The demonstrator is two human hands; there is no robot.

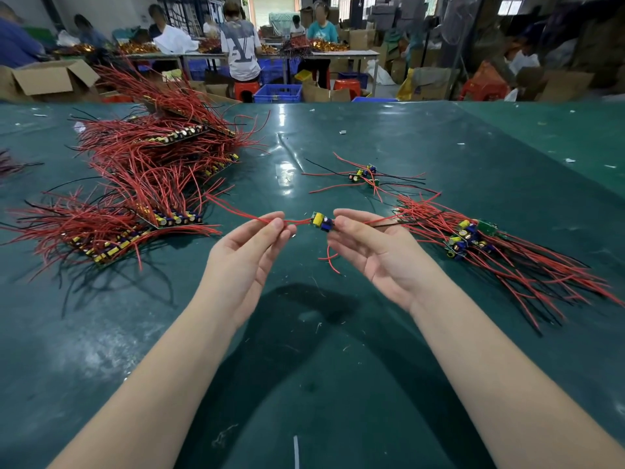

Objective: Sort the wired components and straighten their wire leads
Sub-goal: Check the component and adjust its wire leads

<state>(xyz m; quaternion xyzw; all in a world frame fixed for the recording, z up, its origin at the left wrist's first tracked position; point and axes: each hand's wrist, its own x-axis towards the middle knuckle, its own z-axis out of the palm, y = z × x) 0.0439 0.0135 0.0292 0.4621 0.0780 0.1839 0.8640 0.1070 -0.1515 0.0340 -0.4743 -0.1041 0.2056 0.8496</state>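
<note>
Red leads (263,219) run out leftward from the small circuit board (322,221) held up between the two hands, above the green tabletop (338,367). The board with its yellow and blue parts sits at the fingertips of the right hand (372,245), which pinches it at its right end; more wires trail off to the right behind that hand. The left hand (250,245) lies just left of the board and is the nearer one to the red leads, pinching them between thumb and forefinger, the other fingers loosely curled. The long axis of board and leads runs left to right, nearly level (a slight sag near the board). Judging from this, straightening calls for the left hand to slide outward along the leads, away from the board. Sorted boards (470,236) lie to the right, near the right hand.
</note>
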